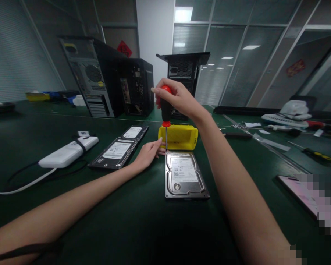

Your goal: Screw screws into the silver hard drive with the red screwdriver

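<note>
A silver hard drive [183, 173] with a white label lies flat on the green table in front of me. My right hand [171, 94] is closed around the red and black handle of a screwdriver [166, 114]. The screwdriver stands upright, and its tip is at the drive's far left corner. Beside that corner rests my left hand [150, 151], its fingers stretched towards the shaft and partly hidden; whether they touch the drive I cannot tell. Just behind the drive is a yellow plastic tray [182, 138] on its side.
Two more hard drives [117, 149] lie to the left, near a white power strip [68, 151] with a cable. Computer cases [103, 79] stand at the back. On the right are a phone [300, 195], another screwdriver [317, 154] and plastic strips [273, 141].
</note>
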Demonstrator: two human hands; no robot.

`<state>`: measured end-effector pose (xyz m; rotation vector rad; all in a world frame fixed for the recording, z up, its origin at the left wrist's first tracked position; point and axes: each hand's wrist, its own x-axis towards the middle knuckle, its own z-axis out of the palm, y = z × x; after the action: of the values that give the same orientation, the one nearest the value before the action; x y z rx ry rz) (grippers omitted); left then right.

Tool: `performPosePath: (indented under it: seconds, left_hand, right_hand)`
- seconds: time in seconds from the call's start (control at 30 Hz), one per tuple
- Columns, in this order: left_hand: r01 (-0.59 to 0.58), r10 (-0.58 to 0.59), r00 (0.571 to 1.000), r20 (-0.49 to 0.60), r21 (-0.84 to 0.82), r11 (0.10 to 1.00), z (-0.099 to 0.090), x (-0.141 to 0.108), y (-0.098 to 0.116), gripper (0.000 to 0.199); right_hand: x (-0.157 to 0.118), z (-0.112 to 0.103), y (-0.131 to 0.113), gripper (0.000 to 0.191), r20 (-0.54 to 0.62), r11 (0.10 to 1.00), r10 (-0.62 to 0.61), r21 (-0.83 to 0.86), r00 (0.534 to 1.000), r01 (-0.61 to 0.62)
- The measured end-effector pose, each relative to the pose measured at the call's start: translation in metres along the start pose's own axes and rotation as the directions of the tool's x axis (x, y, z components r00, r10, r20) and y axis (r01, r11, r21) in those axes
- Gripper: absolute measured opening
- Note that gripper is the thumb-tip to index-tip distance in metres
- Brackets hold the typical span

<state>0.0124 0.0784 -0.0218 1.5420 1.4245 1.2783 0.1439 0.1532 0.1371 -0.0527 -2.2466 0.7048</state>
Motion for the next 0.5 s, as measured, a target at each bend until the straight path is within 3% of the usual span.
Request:
performPosePath:
  seconds: [0.5]
  left_hand:
    - [0.01, -0.01, 1.0, 0.017, -0.024, 1.0, 0.0, 0.0008, -0.0005, 0.056]
  right_hand:
    - [0.0011, -0.0068, 0.0007, 0.037, -0.055, 0.996, 0.029, -0.082, 0.998, -0.034]
